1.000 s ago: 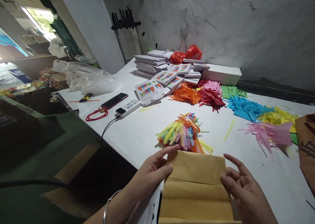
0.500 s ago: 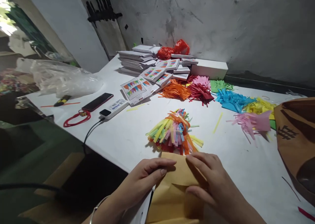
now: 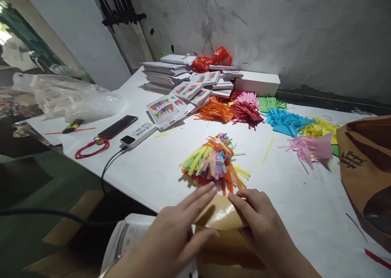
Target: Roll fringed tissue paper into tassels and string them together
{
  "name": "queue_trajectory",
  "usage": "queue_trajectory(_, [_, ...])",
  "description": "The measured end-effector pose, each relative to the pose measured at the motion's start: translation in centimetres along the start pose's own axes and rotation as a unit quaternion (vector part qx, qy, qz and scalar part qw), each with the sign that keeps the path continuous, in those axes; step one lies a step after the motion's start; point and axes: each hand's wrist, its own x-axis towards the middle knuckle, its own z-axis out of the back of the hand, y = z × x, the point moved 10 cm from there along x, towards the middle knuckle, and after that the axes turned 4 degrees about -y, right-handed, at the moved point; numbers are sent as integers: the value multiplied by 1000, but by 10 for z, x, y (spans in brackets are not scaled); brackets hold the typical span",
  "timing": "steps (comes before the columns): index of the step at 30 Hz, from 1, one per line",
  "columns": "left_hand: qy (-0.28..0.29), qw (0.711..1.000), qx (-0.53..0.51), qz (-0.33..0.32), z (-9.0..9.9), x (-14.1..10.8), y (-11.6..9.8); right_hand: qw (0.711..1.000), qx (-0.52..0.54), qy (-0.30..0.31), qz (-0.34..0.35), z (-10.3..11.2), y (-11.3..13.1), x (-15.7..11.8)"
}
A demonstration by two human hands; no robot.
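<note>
Brown paper (image 3: 221,215) sits directly between the two hands at the near edge of the table (image 3: 275,188), its upper part folded over. Right hand (image 3: 264,219): closed on the paper's right side, fingertips at the top edge. Left hand (image 3: 183,227): open, fingers extended at the paper's left side, slightly blurred; firmness of contact cannot be determined. Just beyond the fingertips lies a multicoloured fringe bundle (image 3: 215,162). Phone (image 3: 117,126) and white device (image 3: 139,134) lie ahead and left of the left hand. Pink fringed paper (image 3: 314,147) lies ahead and right of the right hand.
</note>
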Motion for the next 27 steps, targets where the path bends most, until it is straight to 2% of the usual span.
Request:
queue_trajectory(3, [39, 996, 66, -44, -22, 1, -12, 1000, -3, -4, 15, 2, 8, 2])
queue_trajectory(7, [-3, 984, 144, -100, -24, 2, -19, 997, 57, 50, -17, 0, 6, -2])
queue_trajectory(9, [-3, 980, 163, -113, -25, 1, -20, 995, 76, 57, -28, 1, 3, -6])
queue_trajectory(12, [30, 981, 154, -114, -28, -2, -21, 995, 87, 31, -27, 6, 0, -7])
queue_trajectory(17, [59, 987, 116, -95, -24, -3, -19, 997, 71, -20, 26, 15, 7, -4])
queue_trajectory(19, [68, 989, 105, -74, -26, -2, -13, 997, 69, -20, 40, 16, 11, -3])
queue_trajectory(22, [68, 992, 90, -53, -31, -3, -8, 996, 90, -1, 16, 14, 9, -3])
queue_trajectory(27, [48, 995, 47, -70, -35, -5, -11, 992, 124, -1, 6, 13, 7, -5])
